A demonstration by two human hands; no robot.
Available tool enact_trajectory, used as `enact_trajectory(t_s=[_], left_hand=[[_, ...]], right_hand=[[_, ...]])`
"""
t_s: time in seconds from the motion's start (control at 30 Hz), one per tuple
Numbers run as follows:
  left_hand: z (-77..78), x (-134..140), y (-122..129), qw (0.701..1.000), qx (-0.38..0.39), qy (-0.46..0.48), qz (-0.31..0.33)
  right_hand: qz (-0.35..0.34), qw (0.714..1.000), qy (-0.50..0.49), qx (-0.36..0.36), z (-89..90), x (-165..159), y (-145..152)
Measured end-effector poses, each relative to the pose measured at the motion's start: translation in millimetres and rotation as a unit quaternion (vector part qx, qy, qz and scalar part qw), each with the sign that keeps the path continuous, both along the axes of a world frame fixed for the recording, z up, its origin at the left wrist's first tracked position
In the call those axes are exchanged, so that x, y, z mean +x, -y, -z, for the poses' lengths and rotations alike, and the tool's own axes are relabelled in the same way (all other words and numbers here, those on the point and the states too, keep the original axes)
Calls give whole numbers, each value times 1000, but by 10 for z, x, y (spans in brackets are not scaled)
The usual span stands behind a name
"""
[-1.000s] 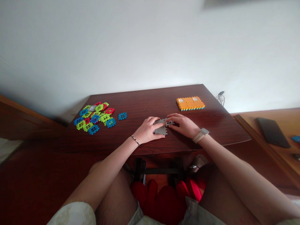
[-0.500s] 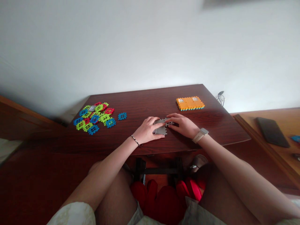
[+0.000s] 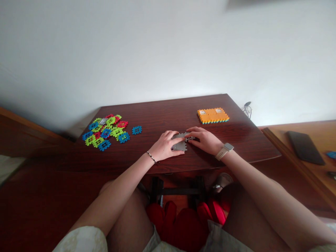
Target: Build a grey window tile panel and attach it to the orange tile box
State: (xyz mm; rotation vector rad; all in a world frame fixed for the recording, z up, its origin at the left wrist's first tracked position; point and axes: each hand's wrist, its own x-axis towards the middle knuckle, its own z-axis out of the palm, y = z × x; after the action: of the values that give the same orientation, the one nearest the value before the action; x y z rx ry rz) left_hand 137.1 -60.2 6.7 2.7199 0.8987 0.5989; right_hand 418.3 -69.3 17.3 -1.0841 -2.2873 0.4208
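Observation:
Near the table's front edge, my left hand (image 3: 167, 144) grips a grey interlocking panel (image 3: 179, 145) with notched edges. Its thumb lies along the near side and its fingers across the top. My right hand (image 3: 205, 139) pinches a smaller grey window tile (image 3: 189, 138) with a grid in it, at the panel's right edge. The two grey pieces touch; whether their teeth are locked cannot be made out. Part of the panel is hidden under my left fingers.
A pile of green, blue and red window tiles (image 3: 117, 132) lies at the table's left. One blue tile (image 3: 137, 130) is apart from it. A stack of orange panels (image 3: 212, 115) sits at the back right. A dark flat object (image 3: 305, 147) rests beyond the table's right side.

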Motion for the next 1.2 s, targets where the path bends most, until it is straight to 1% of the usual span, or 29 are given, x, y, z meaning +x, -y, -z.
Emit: enact_trajectory(t_s=[0.13, 0.3, 0.57, 0.73, 0.93, 1.2], left_hand=[[3, 2, -3, 1000, 6, -4, 1], [-7, 6, -2, 1000, -5, 0, -1], [-17, -1, 11, 1000, -4, 1, 0], [-16, 1, 10, 1000, 4, -9, -2], [-19, 0, 8, 1000, -1, -3, -1], [3, -1, -4, 1000, 7, -4, 4]], right_hand=[[-5, 1000, 15, 8, -4, -7, -5], [-6, 999, 27, 21, -13, -20, -16], [-18, 1000, 16, 13, -24, 18, -16], [-1, 1000, -1, 1, -21, 86, 1], [3, 1000, -16, -26, -80, 206, 12], [44, 998, -15, -42, -90, 291, 40]])
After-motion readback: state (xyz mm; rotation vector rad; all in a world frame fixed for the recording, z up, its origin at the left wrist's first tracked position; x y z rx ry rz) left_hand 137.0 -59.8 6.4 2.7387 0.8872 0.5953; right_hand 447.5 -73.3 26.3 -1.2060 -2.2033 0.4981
